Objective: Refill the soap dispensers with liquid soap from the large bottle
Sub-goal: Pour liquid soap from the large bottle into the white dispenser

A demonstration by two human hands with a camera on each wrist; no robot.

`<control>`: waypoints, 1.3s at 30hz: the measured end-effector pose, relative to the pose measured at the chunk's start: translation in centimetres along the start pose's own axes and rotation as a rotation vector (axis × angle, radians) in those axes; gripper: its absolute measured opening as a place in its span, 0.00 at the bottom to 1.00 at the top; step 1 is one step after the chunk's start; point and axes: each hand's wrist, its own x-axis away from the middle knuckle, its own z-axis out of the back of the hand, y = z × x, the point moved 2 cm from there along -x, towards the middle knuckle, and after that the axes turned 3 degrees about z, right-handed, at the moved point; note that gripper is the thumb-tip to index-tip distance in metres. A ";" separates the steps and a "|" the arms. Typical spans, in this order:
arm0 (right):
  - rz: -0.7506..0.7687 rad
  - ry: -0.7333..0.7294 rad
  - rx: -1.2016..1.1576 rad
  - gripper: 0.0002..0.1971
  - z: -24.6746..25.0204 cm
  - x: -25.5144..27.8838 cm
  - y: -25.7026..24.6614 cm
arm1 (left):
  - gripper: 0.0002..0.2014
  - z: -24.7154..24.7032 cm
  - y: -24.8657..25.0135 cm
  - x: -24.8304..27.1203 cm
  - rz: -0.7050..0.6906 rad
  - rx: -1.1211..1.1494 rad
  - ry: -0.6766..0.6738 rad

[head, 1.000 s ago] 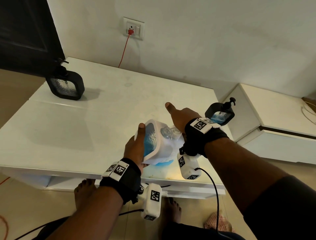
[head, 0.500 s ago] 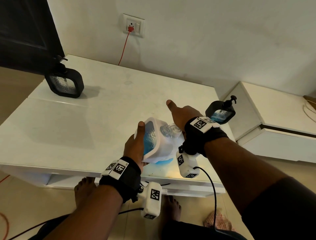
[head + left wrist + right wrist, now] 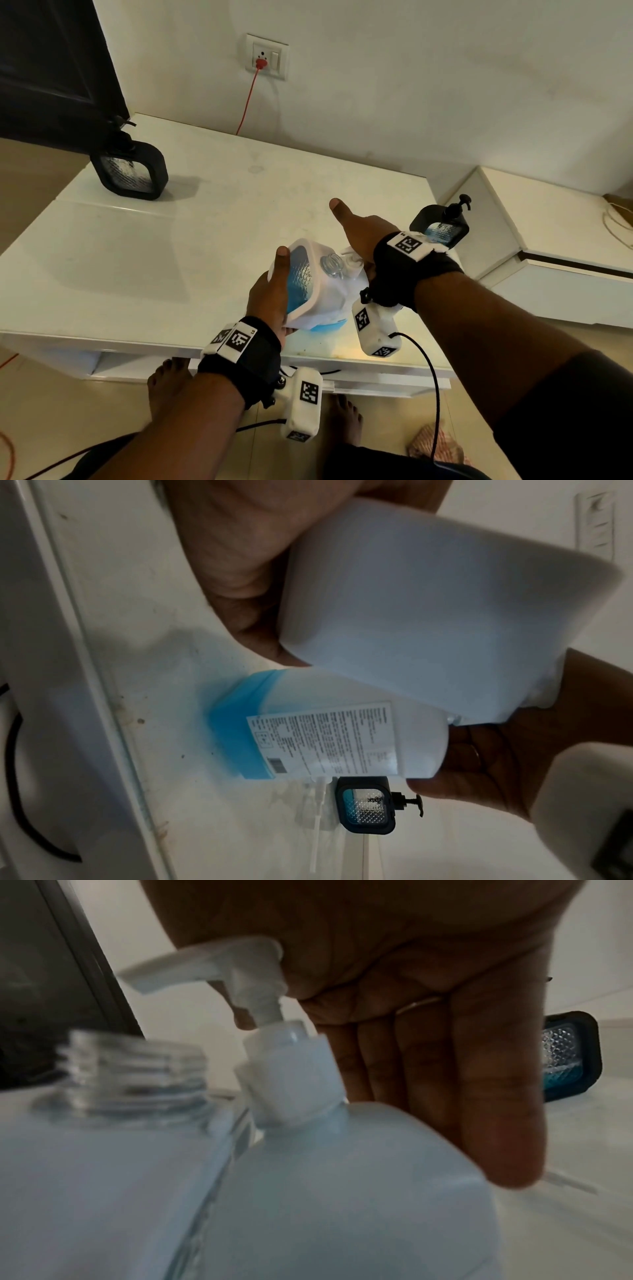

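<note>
Hands sit almost exactly as they did a second ago, so the change is small. The left hand still grips the white dispenser by its side, tilted above the near edge of the table, its open threaded neck uncapped. Touching it, the large bottle leans the same way. The right hand stays flat, palm on the pump head, fingers straight, thumb out. Filling by pump strokes looks slow and unfinished, with blue soap low in both. A loose pump lies beyond. The black dispenser stands capped further right, and another far left.
</note>
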 end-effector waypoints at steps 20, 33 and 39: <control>0.006 0.119 0.091 0.35 -0.4 -0.3 0.7 | 0.43 0.0 -0.2 0.0 -0.010 0.028 -0.010; -0.017 -0.021 -0.023 0.39 0.2 -0.6 0.3 | 0.45 -0.2 -0.1 0.2 -0.001 0.027 -0.015; 0.002 0.057 0.054 0.33 -0.1 -0.8 0.2 | 0.49 0.0 0.1 0.2 -0.015 -0.002 0.010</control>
